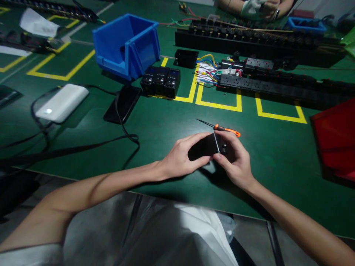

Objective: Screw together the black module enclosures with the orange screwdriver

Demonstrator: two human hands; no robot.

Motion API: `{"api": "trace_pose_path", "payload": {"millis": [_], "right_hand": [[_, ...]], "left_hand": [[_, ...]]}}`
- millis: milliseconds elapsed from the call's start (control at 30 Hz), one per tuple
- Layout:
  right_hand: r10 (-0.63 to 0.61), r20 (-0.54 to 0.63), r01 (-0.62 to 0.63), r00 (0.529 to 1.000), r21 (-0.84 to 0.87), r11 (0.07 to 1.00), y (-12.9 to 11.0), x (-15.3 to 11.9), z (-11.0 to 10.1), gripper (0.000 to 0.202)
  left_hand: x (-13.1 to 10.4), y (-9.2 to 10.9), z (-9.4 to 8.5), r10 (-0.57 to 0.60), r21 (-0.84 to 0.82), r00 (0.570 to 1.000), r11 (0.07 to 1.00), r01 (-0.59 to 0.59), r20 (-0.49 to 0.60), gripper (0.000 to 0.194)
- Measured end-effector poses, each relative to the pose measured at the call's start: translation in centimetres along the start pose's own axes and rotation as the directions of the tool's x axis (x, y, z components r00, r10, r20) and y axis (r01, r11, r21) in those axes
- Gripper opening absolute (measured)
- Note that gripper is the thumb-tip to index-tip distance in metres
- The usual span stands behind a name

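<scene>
Both hands grip one small black box-shaped module (203,147) just above the front of the green table. My left hand (181,157) is wrapped round its left end, thumb in front and fingers behind. At the right end, my right hand (235,159) pinches it near a thin pale edge, where a small dark fitting shows. Much of the module is covered by my fingers. Right behind my right hand lies a screwdriver (227,130) with an orange and black handle, its thin shaft pointing left. Several similar black modules (161,82) stand in a row farther back.
A blue bin (126,48) stands behind the modules. At left lie a white power bank (63,102), a black phone (123,104) and loose cables. Black socket strips (257,83) with coloured wires lie at back right, a red bin (337,140) at right. Another person's gloved hand (252,7) is across the table.
</scene>
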State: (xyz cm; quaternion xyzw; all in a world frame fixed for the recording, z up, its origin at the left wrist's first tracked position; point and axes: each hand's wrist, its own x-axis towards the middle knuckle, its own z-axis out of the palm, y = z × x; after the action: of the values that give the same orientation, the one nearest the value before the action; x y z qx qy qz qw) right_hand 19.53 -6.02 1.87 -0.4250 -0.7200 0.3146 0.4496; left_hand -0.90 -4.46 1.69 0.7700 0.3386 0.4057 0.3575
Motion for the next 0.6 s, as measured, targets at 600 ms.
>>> {"api": "trace_pose_path", "payload": {"millis": [600], "right_hand": [[-0.084,0.108,0.091,0.991,-0.060,0.994,0.37,0.24,-0.69,0.052]], "left_hand": [[0.23,-0.59,-0.29,0.040,0.037,0.999,0.999,-0.040,-0.013,0.055]]}}
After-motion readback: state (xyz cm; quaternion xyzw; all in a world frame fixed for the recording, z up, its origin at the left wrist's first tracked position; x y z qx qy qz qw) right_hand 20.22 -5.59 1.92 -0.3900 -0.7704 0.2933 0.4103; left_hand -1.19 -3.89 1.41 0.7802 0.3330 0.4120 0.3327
